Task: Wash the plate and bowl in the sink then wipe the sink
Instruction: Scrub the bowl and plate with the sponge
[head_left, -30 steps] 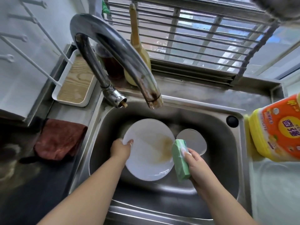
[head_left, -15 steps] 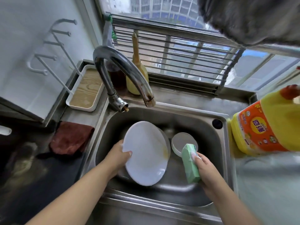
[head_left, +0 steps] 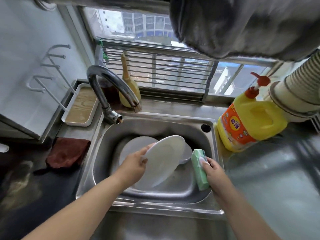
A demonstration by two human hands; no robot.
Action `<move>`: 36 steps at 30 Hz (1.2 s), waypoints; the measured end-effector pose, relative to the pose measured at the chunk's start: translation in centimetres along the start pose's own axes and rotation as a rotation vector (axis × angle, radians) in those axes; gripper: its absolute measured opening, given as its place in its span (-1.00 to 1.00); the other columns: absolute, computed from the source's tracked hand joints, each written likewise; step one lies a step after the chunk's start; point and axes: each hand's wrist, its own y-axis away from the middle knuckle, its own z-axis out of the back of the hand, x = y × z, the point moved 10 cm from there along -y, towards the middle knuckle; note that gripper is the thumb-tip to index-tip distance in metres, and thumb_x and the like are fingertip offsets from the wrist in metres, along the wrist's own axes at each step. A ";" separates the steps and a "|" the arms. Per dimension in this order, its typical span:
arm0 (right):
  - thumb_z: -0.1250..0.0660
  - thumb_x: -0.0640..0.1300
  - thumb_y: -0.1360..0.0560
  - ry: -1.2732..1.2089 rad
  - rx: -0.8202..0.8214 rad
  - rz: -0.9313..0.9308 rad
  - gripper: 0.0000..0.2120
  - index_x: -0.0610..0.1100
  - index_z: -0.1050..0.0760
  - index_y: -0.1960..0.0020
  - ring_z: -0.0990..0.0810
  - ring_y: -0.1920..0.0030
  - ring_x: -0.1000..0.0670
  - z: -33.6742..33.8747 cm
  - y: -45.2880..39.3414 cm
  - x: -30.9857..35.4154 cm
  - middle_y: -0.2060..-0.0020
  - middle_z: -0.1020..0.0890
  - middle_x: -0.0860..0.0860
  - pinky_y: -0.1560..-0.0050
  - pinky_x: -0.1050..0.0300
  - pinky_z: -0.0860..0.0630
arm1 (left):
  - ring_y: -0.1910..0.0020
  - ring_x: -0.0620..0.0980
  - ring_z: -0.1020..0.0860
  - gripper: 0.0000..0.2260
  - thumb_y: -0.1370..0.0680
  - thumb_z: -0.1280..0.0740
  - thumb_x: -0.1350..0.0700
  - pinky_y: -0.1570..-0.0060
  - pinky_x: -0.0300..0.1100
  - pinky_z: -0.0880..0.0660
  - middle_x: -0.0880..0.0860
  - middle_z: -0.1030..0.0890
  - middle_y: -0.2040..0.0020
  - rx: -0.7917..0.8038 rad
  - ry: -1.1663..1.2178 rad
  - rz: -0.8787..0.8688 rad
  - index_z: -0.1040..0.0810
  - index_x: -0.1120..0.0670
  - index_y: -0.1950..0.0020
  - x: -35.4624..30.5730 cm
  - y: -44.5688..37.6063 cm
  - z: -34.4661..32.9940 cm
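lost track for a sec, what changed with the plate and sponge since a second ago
The left hand has tipped the plate up and turned it over, so its stained face no longer shows, and it now hides most of the bowl. The right hand still grips the green sponge, clear of the plate. Faucet still off.

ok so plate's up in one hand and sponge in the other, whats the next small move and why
Probably bring the green sponge in the right hand across onto the plate and start scrubbing. The left hand grips the plate by its rim, tilted up over the sink, and the sponge sits just beside it, not touching. No water shows at the tap, and a second white dish lies underneath.
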 end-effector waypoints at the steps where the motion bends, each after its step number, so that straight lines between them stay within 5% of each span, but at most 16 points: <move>1: -0.27 0.06 -0.54 0.013 0.001 0.002 -0.63 -0.06 -0.42 -0.30 -0.60 -0.01 -0.04 0.2 0.3 0.1 -0.07 -0.60 -0.06 0.08 0.09 -0.52 | -0.12 0.00 -0.53 -0.47 -0.56 -0.19 0.30 -0.09 -0.30 -0.41 -0.01 -0.60 -0.11 -0.017 0.019 0.038 -0.32 -0.20 -0.41 0.5 -0.1 0.2; 4: -0.24 0.01 -0.56 0.080 0.053 -0.002 -0.64 -0.04 -0.37 -0.33 -0.57 -0.01 -0.03 -0.7 1.3 0.3 -0.09 -0.57 -0.05 0.13 0.10 -0.51 | -0.07 0.13 -0.57 -0.63 -0.58 -0.21 0.29 -0.14 -0.03 -0.51 0.12 -0.62 -0.08 -0.055 0.212 0.199 -0.43 -0.05 -0.32 3.1 0.0 0.4; 7: -0.23 -0.07 -0.56 0.243 0.166 0.059 -0.63 0.04 -0.33 -0.35 -0.57 0.04 0.03 -4.2 2.6 1.2 -0.10 -0.54 -0.01 0.16 0.16 -0.51 | -0.07 0.13 -0.57 -0.76 -0.64 -0.16 0.18 -0.08 0.03 -0.52 0.15 -0.60 -0.13 -0.092 0.552 0.356 -0.41 0.01 -0.29 4.7 1.3 -0.3; 10: -0.26 -0.05 -0.52 0.516 0.216 0.292 -0.57 0.11 -0.31 -0.38 -0.51 -0.14 0.03 -9.5 3.7 2.7 -0.25 -0.48 0.04 -0.12 0.21 -0.42 | -0.05 0.16 -0.57 -0.76 -0.68 -0.06 0.05 -0.16 0.18 -0.45 0.13 -0.63 -0.06 -0.119 0.891 0.481 -0.47 0.06 -0.18 4.8 2.6 -2.1; 13: -0.13 0.06 -0.55 0.837 0.258 0.521 -0.51 0.19 -0.16 -0.46 -0.26 -0.36 -0.09 -15.1 5.7 3.2 -0.48 -0.19 0.02 -0.38 0.08 -0.18 | -0.05 0.21 -0.58 -0.67 -0.68 -0.02 -0.01 -0.15 0.18 -0.46 0.20 -0.64 -0.02 -0.127 1.091 0.541 -0.51 0.13 -0.08 4.5 3.3 -3.3; 16: 0.08 0.13 -0.46 0.981 0.351 0.679 -0.44 0.22 -0.13 -0.47 -0.31 -0.31 -0.17 -16.7 7.0 2.8 -0.51 -0.15 -0.05 -0.34 -0.03 -0.22 | 0.01 0.15 -0.60 -0.67 -0.68 0.00 0.00 -0.05 0.06 -0.52 0.13 -0.68 0.08 -0.156 1.140 0.540 -0.50 0.10 -0.01 5.4 3.4 -2.9; 20: -0.10 0.13 -0.44 1.232 0.191 0.874 -0.47 0.21 -0.24 -0.41 -0.55 -0.14 -0.11 -12.9 3.9 4.0 -0.38 -0.43 -0.05 -0.19 0.07 -0.45 | -0.03 0.07 -0.62 -0.69 -0.68 -0.02 -0.01 0.06 -0.04 -0.57 0.07 -0.68 -0.04 -0.176 1.102 0.468 -0.48 0.05 -0.24 6.4 2.8 -1.4; 24: 0.02 0.07 -0.61 1.077 0.042 0.452 -0.52 0.23 0.04 -0.51 -0.07 -0.45 -0.17 -10.6 -0.8 6.2 -0.53 0.03 -0.03 -0.43 -0.02 0.01 | -0.13 0.11 -0.60 -0.67 -0.65 -0.08 -0.07 -0.01 0.07 -0.58 0.09 -0.63 -0.16 -0.104 1.092 0.448 -0.43 0.02 -0.34 5.0 2.1 -2.5; 26: 0.09 0.14 -0.58 0.964 0.012 0.505 -0.49 0.23 0.06 -0.51 -0.04 -0.45 -0.16 -13.3 0.4 8.7 -0.53 0.09 -0.01 -0.43 -0.01 0.05 | -0.12 0.12 -0.61 -0.63 -0.65 -0.07 -0.07 -0.02 0.08 -0.57 0.13 -0.64 -0.16 -0.031 1.094 0.435 -0.47 0.07 -0.32 3.4 1.6 -3.4; 29: 0.20 0.19 -0.46 0.960 0.190 0.714 -0.39 0.21 0.04 -0.52 -0.04 -0.43 -0.12 -17.2 4.6 9.1 -0.53 0.10 0.02 -0.41 0.02 0.01 | -0.15 0.12 -0.60 -0.57 -0.64 -0.04 -0.10 -0.04 0.00 -0.58 0.18 -0.62 -0.18 -0.049 1.216 0.423 -0.45 0.12 -0.33 3.1 1.0 -2.7; 32: 0.01 0.09 -0.43 1.030 0.315 0.850 -0.45 0.20 -0.19 -0.43 -0.32 -0.33 -0.16 -14.6 6.5 6.5 -0.49 -0.21 -0.05 -0.35 0.00 -0.24 | -0.16 0.10 -0.59 -0.57 -0.64 0.00 -0.11 -0.06 -0.03 -0.59 0.14 -0.62 -0.18 -0.123 1.229 0.351 -0.44 0.07 -0.34 4.1 1.4 -0.6; 34: -0.11 0.01 -0.36 1.108 0.168 0.844 -0.49 0.16 -0.30 -0.31 -0.55 -0.13 -0.21 -10.7 4.0 6.3 -0.33 -0.46 -0.11 -0.17 -0.08 -0.45 | -0.17 0.08 -0.59 -0.64 -0.64 -0.02 -0.10 -0.09 0.02 -0.56 0.07 -0.65 -0.15 -0.138 1.129 0.328 -0.50 -0.01 -0.25 4.5 1.9 -0.4; 36: -0.19 -0.05 -0.41 1.118 -0.011 0.714 -0.49 0.18 -0.25 -0.35 -0.42 -0.27 -0.25 -8.1 0.2 8.0 -0.42 -0.34 -0.11 -0.30 -0.12 -0.30 | -0.16 0.08 -0.59 -0.65 -0.64 -0.04 -0.12 -0.13 0.07 -0.51 0.05 -0.65 -0.14 -0.102 1.092 0.362 -0.52 -0.02 -0.24 4.3 2.3 -1.5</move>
